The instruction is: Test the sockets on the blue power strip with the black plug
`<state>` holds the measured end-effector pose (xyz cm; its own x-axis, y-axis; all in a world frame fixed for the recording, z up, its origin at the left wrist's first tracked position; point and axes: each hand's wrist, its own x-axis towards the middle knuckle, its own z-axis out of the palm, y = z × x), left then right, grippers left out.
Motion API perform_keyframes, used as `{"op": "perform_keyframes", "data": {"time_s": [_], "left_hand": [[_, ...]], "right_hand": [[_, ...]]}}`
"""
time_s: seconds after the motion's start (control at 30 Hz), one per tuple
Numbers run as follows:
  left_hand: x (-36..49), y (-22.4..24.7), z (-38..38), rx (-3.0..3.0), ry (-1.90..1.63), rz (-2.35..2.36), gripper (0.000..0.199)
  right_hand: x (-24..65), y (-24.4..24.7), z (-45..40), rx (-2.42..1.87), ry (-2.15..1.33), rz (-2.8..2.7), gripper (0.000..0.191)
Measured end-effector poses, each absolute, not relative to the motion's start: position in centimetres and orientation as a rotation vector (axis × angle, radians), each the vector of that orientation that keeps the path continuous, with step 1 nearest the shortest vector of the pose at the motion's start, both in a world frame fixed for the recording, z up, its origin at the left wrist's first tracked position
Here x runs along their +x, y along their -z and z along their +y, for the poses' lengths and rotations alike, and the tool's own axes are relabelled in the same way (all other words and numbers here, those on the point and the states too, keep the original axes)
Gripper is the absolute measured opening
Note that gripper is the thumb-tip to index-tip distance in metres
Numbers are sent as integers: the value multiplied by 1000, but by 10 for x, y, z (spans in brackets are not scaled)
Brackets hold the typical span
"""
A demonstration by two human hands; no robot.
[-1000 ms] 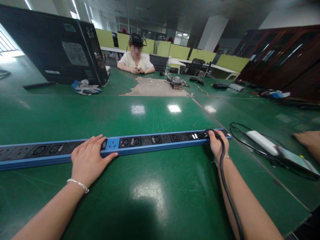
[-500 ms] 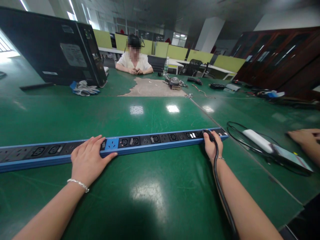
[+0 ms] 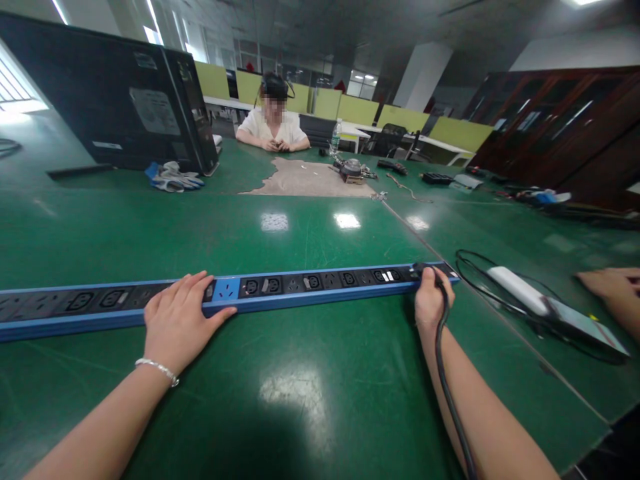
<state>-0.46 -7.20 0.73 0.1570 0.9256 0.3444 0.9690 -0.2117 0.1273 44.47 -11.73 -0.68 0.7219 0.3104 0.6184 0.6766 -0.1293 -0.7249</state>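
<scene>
A long blue-edged power strip (image 3: 330, 280) with several black sockets lies across the green table. My left hand (image 3: 180, 313) wraps over it beside the single blue socket (image 3: 226, 289), thumb along the near side, fingers over the top. At the strip's right end my right hand (image 3: 431, 298) closes round a black power plug (image 3: 416, 269). The plug stands at the sockets there; how deep it sits is hidden by my fingers. Its black cord (image 3: 447, 387) runs down along my right forearm toward me.
On the right, a white power strip (image 3: 517, 289) and a phone-like slab (image 3: 585, 325) lie among black cable, near another person's hand (image 3: 607, 287). At the back left stand a black computer case (image 3: 115, 100) and gloves (image 3: 173, 177). A person (image 3: 273, 130) sits opposite.
My right hand has shifted slightly right with the plug, and its fingers have changed position. My left hand keeps its place on the power strip. The camera view has tilted a little.
</scene>
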Motion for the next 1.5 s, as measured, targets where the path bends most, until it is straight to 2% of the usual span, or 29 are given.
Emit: {"op": "perform_keyframes", "data": {"time_s": [0.1,0.23,0.37,0.57,1.23,1.5], "left_hand": [[-5,-8,-72,-2311,549,-1900,64],[-4,-10,-72,-2322,551,-1926,63],[-4,-10,-72,-2308,509,-1918,65],[-3,-9,-72,-2299,535,-1899,64],[-3,-10,-74,-2283,534,-1878,62],[-2,-12,-74,-2278,501,-1870,61]], "right_hand": [[423,-6,-122,-1681,418,-747,46],[387,-9,-119,-1605,173,-1095,40],[367,-2,-109,-1643,103,-1324,38],[365,1,-106,-1719,122,-1317,41],[355,4,-108,-1783,264,-1493,34],[357,17,-106,-1883,334,-1446,39]]}}
